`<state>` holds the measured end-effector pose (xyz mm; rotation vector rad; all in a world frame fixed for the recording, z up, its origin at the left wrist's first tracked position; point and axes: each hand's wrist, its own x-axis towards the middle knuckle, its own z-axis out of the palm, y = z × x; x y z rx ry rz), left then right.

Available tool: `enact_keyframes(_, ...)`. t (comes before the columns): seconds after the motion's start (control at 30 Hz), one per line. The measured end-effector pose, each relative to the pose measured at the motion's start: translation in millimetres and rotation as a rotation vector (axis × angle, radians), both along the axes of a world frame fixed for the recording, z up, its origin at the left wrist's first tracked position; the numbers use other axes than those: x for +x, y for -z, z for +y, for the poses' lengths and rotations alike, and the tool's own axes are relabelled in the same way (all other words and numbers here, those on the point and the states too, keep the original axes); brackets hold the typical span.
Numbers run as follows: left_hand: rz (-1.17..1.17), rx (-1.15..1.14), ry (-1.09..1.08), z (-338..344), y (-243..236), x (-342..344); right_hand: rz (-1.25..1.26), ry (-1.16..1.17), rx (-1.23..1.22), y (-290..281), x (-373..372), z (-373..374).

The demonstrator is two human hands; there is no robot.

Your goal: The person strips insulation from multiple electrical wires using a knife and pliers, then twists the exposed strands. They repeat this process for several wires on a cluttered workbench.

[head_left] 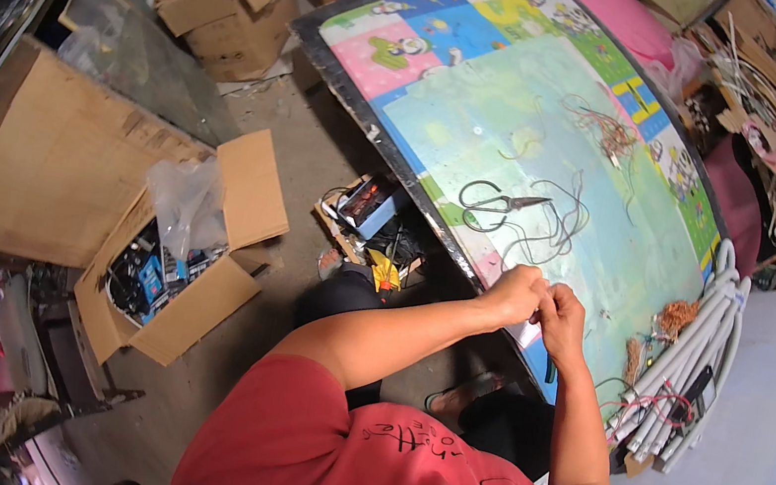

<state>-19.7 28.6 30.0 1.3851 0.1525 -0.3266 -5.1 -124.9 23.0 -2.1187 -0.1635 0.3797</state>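
Observation:
Both my hands meet over the board's near edge. My left hand is closed in a pinch, with thin grey wire seeming to run toward it; what its fingertips hold is hidden. My right hand is closed beside it, also on something I cannot make out, and a dark handle-like piece shows below it. Beyond them, black-handled scissors lie among loose wires on the cartoon-patterned board. A tangle of reddish wire lies farther back.
Pale bundled tubes and copper wire sit at the board's right end. An open carton of electrical items, a tray of tools and more cartons stand on the floor at left. Piled scrap is at back right.

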Motion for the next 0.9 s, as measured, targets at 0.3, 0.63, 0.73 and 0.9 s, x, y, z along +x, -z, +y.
enact_keyframes(0.3, -0.095, 0.117, -0.002, 6, 3, 3, 0.281, -0.013, 0.282, -24, -20, 7)
enact_keyframes(0.63, -0.215, 0.232, -0.014, 2, 8, 1, 0.225, -0.096, 0.136, -28, -24, 13)
enact_keyframes(0.73, -0.228, 0.227, -0.032, -1, 17, 1, 0.301, -0.083, 0.118, -35, -26, 17)
enact_keyframes(0.9, -0.17, 0.159, 0.0, 0, 11, 0, 0.373, -0.039, 0.106, -31, -23, 8)
